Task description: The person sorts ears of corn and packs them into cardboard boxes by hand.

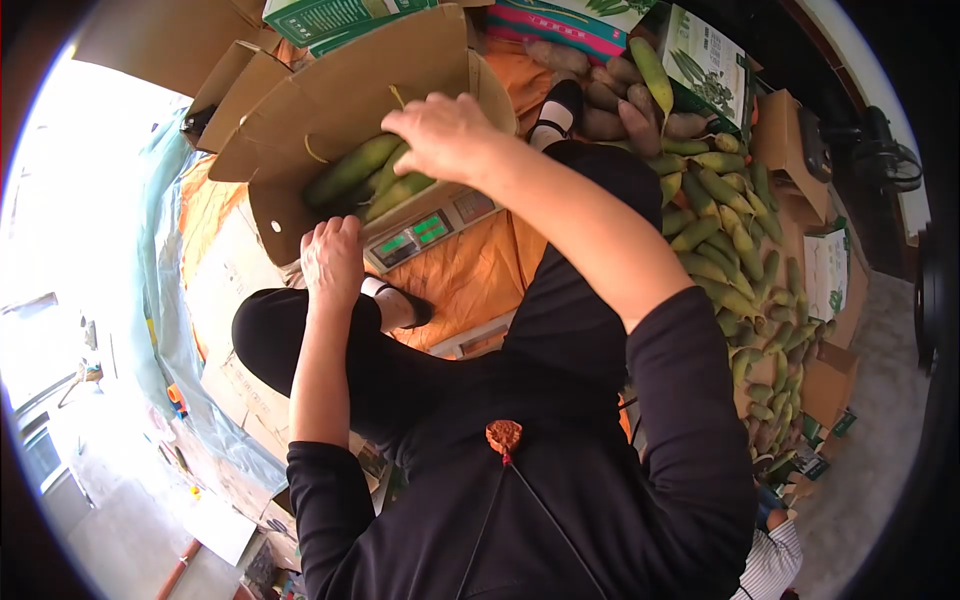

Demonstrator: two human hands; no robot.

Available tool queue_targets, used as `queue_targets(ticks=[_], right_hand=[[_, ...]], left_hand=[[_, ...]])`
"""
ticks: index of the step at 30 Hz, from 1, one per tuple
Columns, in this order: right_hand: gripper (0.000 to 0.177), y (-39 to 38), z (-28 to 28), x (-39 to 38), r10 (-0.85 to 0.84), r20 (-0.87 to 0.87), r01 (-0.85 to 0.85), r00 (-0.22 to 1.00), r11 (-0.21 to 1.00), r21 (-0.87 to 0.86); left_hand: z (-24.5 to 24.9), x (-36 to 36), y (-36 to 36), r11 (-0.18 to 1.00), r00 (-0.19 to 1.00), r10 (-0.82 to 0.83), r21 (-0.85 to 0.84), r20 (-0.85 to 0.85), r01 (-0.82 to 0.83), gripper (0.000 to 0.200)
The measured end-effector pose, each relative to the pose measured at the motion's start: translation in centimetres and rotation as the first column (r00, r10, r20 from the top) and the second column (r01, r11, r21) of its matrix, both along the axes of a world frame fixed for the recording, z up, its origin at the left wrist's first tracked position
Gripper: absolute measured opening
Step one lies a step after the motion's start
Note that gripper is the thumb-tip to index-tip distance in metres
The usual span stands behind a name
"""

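An open cardboard box (340,95) stands on a scale (430,228) with lit green digits. Inside the box lie several long green radishes (352,170). My left hand (332,258) rests on the box's near left edge, its fingers bent over the rim. Above the radishes on the box's right side is my right hand (440,140), fingers apart and curved, with nothing visible in it. Part of the radishes is hidden under my right hand and the near wall.
A large heap of green radishes (735,230) lies to the right, with reddish ones (605,95) behind. Printed cartons (705,65) stand at the back. Orange sheeting (480,285) covers the floor. A person in a striped top (775,560) is at the lower right.
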State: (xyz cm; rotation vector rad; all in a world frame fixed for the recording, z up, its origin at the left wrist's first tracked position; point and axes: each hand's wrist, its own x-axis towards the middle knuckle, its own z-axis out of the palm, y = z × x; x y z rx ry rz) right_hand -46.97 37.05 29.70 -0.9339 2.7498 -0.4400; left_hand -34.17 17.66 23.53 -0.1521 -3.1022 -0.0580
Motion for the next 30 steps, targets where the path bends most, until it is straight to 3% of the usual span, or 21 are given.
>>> queue_targets(ticks=[3, 5, 6, 7, 9, 11, 13, 14, 16, 17, 18, 20, 22, 23, 25, 26, 28, 30], right_hand=[[0.041, 4.0, 0.3, -0.2, -0.07, -0.121, 0.016, 0.99, 0.919, -0.394], [0.038, 8.0, 2.8, 0.3, -0.121, 0.05, 0.128, 0.991, 0.819, -0.559], [0.035, 10.3, 3.3, 0.9, -0.176, 0.1, 0.199, 0.979, 0.752, -0.628], [0.031, 12.8, 3.7, 1.4, -0.224, 0.153, 0.266, 0.963, 0.674, -0.689], [0.028, 18.0, 2.0, 2.7, -0.335, 0.224, 0.379, 0.915, 0.525, -0.762], [0.028, 23.0, -1.4, 5.0, -0.568, 0.26, 0.585, 0.781, 0.518, -0.624], [0.029, 29.5, -9.5, 8.4, -0.695, 0.282, 0.74, 0.662, 0.543, -0.398], [0.028, 31.4, -12.9, 11.1, -0.697, 0.245, 0.73, 0.674, 0.579, -0.364], [0.025, 34.4, -19.0, 17.3, -0.697, 0.333, 0.748, 0.635, 0.662, -0.041], [0.027, 36.6, -25.0, 21.4, -0.75, 0.437, 0.828, 0.496, 0.561, 0.023], [0.027, 37.7, -28.1, 24.5, -0.536, 0.19, 0.425, 0.822, 0.802, 0.42], [0.022, 40.2, -36.7, 33.1, -0.391, 0.141, 0.333, 0.909, 0.888, 0.318], [0.021, 36.2, -33.4, 35.5, -0.687, 0.527, 0.626, 0.5, 0.708, 0.328], [0.021, 34.2, -31.0, 35.8, -0.692, 0.525, 0.632, 0.494, 0.701, 0.329], [0.021, 31.1, -25.9, 35.1, -0.687, 0.72, 0.807, 0.094, 0.476, 0.349], [0.021, 31.4, -26.7, 35.5, -0.695, 0.714, 0.813, 0.086, 0.463, 0.353], [0.02, 31.8, -29.3, 36.8, -0.64, 0.713, 0.825, 0.284, 0.543, 0.159], [0.019, 31.6, -29.3, 36.0, -0.691, 0.713, 0.878, 0.117, 0.407, 0.25]], left_hand=[[0.4, 0.1, 0.1, 1.0, 0.998, -0.007, -0.015, 0.061, 0.008, 0.023], [0.8, 0.3, 0.2, 0.996, 0.996, -0.041, 0.073, -0.075, 0.047, 0.024], [1.5, 0.3, 0.2, 0.996, 0.999, -0.031, 0.08, -0.026, 0.033, 0.036], [1.8, 0.3, 0.2, 0.996, 0.999, -0.03, 0.082, -0.027, 0.032, 0.036], [2.1, 0.5, 0.0, 0.99, 0.987, -0.042, 0.13, -0.157, 0.063, 0.038], [2.0, 0.7, -0.4, 0.987, 0.987, -0.028, 0.15, -0.155, 0.052, 0.038], [2.0, 0.7, -0.7, 0.976, 0.979, 0.032, 0.217, -0.202, 0.013, 0.036], [2.1, 0.7, -0.7, 0.974, 0.975, 0.043, 0.228, -0.22, 0.008, 0.032], [1.8, 0.6, -0.9, 0.972, 0.969, 0.052, 0.236, -0.242, 0.007, 0.031], [1.6, 0.6, -1.1, 0.969, 0.963, 0.063, 0.246, -0.261, 0.004, 0.03], [1.3, 0.6, -1.3, 0.976, 0.963, 0.061, 0.217, -0.262, -0.003, 0.026], [1.0, 0.5, -1.5, 0.975, 0.963, 0.067, 0.223, -0.262, -0.008, 0.025], [0.8, 0.4, -1.6, 0.971, 0.955, 0.106, 0.237, -0.277, -0.039, 0.024], [0.8, 0.4, -1.7, 0.962, 0.955, 0.121, 0.269, -0.269, -0.046, 0.022], [0.6, 0.4, -2.0, 0.957, 0.953, 0.131, 0.284, -0.272, -0.051, 0.021], [0.7, 0.4, -2.1, 0.96, 0.953, 0.125, 0.275, -0.276, -0.046, 0.02], [0.6, 0.4, -2.3, 0.966, 0.944, 0.107, 0.259, -0.313, -0.024, 0.017], [0.1, 0.2, -3.1, 0.957, 0.939, 0.089, 0.289, -0.333, 0.011, 0.016]])
